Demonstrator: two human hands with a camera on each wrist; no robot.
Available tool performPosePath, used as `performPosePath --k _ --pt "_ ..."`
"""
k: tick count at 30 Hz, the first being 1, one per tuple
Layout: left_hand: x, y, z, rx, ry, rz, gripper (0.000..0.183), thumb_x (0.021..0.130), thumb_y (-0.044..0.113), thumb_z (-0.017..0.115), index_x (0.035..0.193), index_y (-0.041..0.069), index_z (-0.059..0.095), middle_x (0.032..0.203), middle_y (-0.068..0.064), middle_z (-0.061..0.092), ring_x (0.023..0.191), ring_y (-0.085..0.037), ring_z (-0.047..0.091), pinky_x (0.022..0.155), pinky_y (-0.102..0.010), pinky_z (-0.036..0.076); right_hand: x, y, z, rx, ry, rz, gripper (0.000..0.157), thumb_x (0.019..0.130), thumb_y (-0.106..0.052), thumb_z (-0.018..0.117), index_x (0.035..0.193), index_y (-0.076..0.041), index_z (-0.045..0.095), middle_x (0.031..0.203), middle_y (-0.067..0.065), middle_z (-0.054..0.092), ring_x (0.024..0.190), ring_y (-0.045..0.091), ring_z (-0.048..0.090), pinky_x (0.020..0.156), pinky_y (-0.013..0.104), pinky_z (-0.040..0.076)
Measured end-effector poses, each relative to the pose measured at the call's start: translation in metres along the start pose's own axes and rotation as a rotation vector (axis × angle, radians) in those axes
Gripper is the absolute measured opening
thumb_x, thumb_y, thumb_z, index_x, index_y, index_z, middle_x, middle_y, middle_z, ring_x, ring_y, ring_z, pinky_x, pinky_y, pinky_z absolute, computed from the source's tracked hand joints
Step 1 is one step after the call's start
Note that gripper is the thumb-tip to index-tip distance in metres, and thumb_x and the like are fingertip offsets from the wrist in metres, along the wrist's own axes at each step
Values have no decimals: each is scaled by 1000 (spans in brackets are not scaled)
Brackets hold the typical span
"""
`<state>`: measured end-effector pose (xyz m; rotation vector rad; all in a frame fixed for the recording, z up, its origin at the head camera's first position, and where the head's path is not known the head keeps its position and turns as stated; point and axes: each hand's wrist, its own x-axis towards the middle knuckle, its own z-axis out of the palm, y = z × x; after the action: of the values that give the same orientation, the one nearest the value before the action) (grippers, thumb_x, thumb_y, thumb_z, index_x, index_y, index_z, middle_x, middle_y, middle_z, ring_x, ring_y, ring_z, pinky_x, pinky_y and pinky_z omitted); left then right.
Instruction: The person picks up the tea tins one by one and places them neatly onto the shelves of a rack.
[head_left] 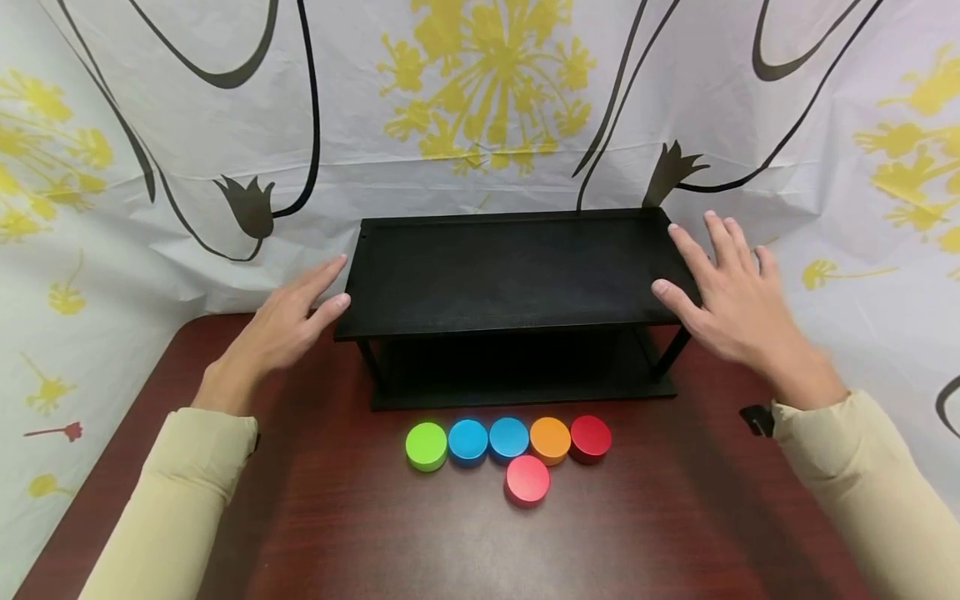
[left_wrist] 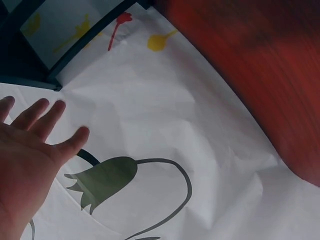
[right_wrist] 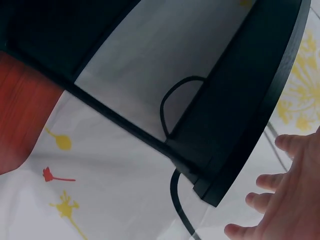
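A black two-tier shelf (head_left: pixel 510 275) stands on the dark red table between my hands. My left hand (head_left: pixel 288 321) is at its left end, fingers extended and thumb tip right at the top's edge; in the left wrist view the palm (left_wrist: pixel 22 165) shows with nothing in it. My right hand (head_left: pixel 731 300) is spread at the right end, its thumb and forefinger overlapping the top's edge in the head view. In the right wrist view the fingers (right_wrist: pixel 262 202) are apart beside the shelf's corner.
In front of the shelf lies a row of round discs: green (head_left: pixel 426 446), two blue (head_left: pixel 468 442), orange (head_left: pixel 551 440) and dark red (head_left: pixel 591 438). A pinkish-red disc (head_left: pixel 527 480) sits nearer me. Patterned white cloth (head_left: pixel 480 183) hangs behind and around the table (head_left: pixel 360 517).
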<state>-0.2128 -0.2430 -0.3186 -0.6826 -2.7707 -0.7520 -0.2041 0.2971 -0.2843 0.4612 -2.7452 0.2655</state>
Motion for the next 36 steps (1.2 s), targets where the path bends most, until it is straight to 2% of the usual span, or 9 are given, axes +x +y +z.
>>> performPosePath --k 5,10,17,23,27,32,36 --pt "-2 5 3 -30 -64 -39 69 101 45 49 159 16 25 161 -11 29 146 -33 27 114 -54 22 -5 -7 3 27 38 -61 67 100 -48 47 158 -20 30 163 21 14 148 42 9 107 68 9" --pt "-2 8 5 -25 -92 -83 74 98 47 54 159 16 25 160 -14 30 146 -34 28 114 -55 22 -9 -14 4 75 70 -125 66 98 -45 52 157 -20 33 161 21 21 146 41 18 107 66 16" --pt "-4 6 12 -98 -77 -70 75 99 40 56 160 15 22 160 -15 28 145 -36 28 114 -56 23 -13 -26 5 147 122 -188 66 95 -40 60 154 -20 39 155 20 32 140 42 30 102 68 24" --pt "-8 6 19 -187 -69 -76 75 100 37 55 161 18 17 163 -9 23 146 -34 27 114 -56 22 -18 -34 9 170 187 -237 66 89 -35 65 148 -13 48 145 24 43 125 45 42 95 65 30" --pt "-9 6 22 -194 -53 -87 73 101 38 53 161 21 15 162 -13 25 145 -35 28 113 -58 23 -23 -39 9 182 214 -260 66 85 -33 67 145 -11 51 141 22 46 120 43 45 93 62 33" --pt "-10 5 27 -222 -38 -97 72 102 38 50 162 23 12 160 -19 27 145 -37 28 112 -60 23 -31 -46 13 203 247 -318 63 86 -38 64 141 -9 56 133 20 53 114 38 49 92 55 36" --pt "-12 3 31 -252 -23 -91 72 102 36 50 162 25 11 161 -17 24 146 -37 26 112 -61 22 -37 -52 19 244 280 -366 60 90 -47 57 134 -6 61 125 17 58 103 32 52 87 47 36"
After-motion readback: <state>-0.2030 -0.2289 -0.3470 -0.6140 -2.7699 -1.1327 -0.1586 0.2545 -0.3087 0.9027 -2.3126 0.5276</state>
